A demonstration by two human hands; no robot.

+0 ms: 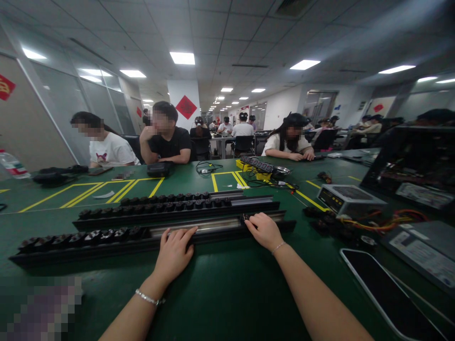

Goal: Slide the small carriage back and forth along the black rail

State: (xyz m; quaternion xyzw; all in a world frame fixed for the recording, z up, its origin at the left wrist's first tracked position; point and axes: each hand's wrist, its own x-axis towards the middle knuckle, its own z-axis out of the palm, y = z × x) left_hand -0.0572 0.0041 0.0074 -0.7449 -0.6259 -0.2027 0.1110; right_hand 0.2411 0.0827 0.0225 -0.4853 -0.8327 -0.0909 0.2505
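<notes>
Toward the front rail's right end, right hand pinches one black part. Left hand lies over the front edge mid-rail, fingers spread. Black row fills its left end; two loaded rails behind, toward worktop's far edge.

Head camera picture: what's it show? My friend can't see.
A bare right hand touches a small round black part in a long black rail with a shiny channel; the left hand lies on the rail. Round black parts line its left end, and two more black rails lie behind on the green table.
</notes>
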